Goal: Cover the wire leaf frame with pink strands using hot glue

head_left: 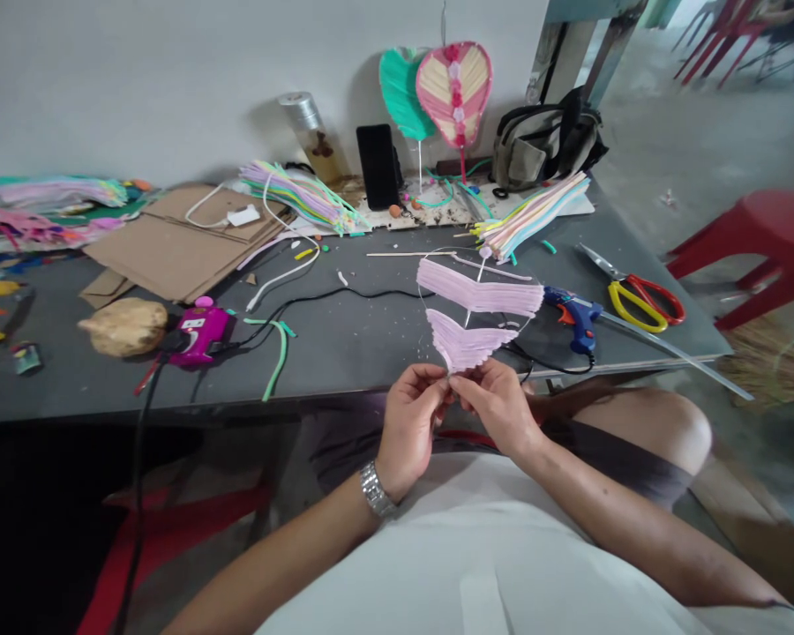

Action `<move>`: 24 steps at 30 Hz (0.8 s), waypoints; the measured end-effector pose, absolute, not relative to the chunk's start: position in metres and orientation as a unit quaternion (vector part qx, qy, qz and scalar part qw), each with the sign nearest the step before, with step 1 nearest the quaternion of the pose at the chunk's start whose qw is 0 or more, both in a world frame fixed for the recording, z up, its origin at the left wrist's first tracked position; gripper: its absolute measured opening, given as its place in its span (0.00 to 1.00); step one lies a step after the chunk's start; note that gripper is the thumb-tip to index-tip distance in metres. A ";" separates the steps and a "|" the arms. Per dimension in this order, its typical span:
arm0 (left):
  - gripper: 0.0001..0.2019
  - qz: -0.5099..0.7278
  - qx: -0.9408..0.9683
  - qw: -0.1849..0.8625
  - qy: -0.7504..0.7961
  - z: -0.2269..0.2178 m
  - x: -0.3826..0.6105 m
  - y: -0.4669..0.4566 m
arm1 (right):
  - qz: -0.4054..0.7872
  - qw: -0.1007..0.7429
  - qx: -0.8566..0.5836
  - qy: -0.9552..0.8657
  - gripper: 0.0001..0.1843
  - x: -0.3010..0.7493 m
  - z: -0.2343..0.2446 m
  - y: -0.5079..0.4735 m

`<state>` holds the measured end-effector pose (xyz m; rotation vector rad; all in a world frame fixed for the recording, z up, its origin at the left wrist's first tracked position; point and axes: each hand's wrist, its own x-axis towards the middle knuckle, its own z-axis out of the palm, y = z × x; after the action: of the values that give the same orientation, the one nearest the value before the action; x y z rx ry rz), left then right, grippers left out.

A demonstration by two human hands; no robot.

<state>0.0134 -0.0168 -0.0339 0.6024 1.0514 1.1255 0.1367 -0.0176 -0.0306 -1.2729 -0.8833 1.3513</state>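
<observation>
Both my hands meet just in front of the table's near edge, pinching the bottom tip of a pink heart-shaped fan frame (473, 322) made of pipe-cleaner strips on a thin wire hoop. My left hand (414, 419), with a metal watch on the wrist, grips the tip from the left. My right hand (499, 406) grips it from the right, fingers closed. The frame tilts away from me over the dark table (344, 348). A blue glue gun (579, 316) lies just right of the frame.
Yellow-and-red scissors (639, 298) lie at the right. Bundles of coloured strips (533, 216), cardboard sheets (178, 242), a pink glue gun (198, 335), a phone (378, 166), two finished fans (446, 93) and a bag (546, 145) crowd the table. A red stool (764, 242) stands right.
</observation>
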 end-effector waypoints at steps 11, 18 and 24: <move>0.11 0.478 0.359 0.631 0.495 -0.037 0.005 -0.013 | 0.499 0.503 -0.560 -0.429 0.09 0.143 -0.028 -0.019; 0.18 0.457 0.377 0.625 0.508 -0.034 0.011 0.001 | 0.556 0.475 -0.533 -0.426 0.03 0.141 -0.027 -0.022; 0.15 0.443 0.388 0.612 0.528 -0.033 0.013 0.004 | 0.560 0.472 -0.542 -0.412 0.04 0.143 -0.031 -0.022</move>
<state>0.0128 0.0037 -0.0331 0.8959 1.2179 1.0222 0.1428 -0.0217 -0.0309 -1.3277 -1.0095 1.3711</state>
